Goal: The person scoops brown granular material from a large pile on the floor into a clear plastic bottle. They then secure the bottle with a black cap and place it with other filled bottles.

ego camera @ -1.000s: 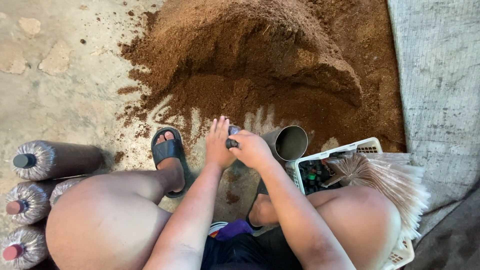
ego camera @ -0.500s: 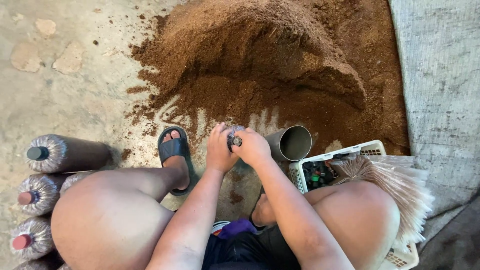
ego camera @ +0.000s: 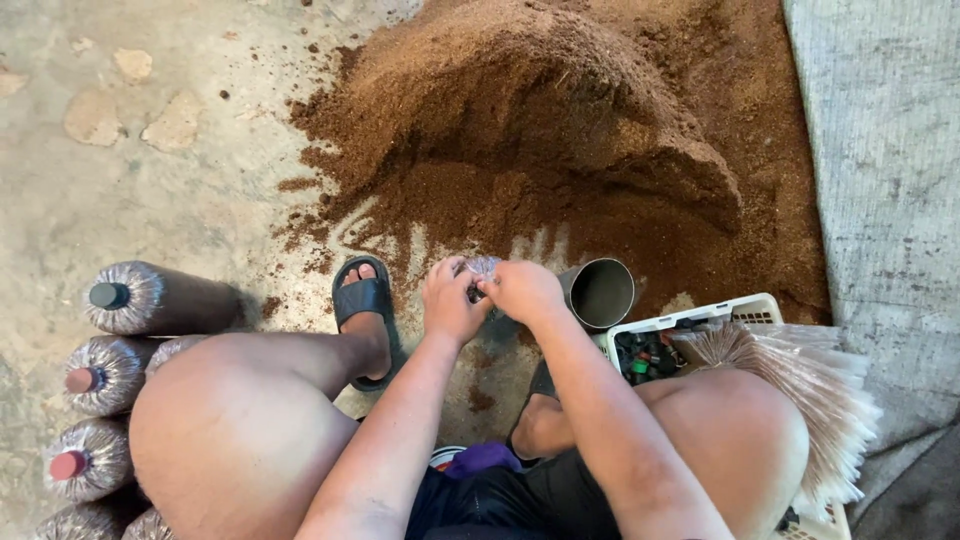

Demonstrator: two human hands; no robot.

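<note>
Floor: bare concrete floor, pale and stained, with brown crumbs scattered across it.
Heap: a big mound of brown sawdust lay ahead of the person, its near edge raked into finger streaks.
Wall: a grey slab ran down the right side.
Person: crouched low, knees wide, one foot in a black sandal at the heap's edge.
Bag: a small clear plastic bag of sawdust stood on the floor between the knees, only its crinkled neck showing above the hands.
Left hand: grip closed around the bag's neck from the left side.
Right hand: fingers pinched together on the same neck from the right, touching the left hand.
Tube: a grey tube lay on its side just beside the right hand, open end toward the camera.
Basket: a white basket sat right of the tube, holding small dark caps; a tan bundle of strands lay across it.
Filled bags: several packed bags with coloured caps lay in a row at the left, well apart from the hands.
</note>
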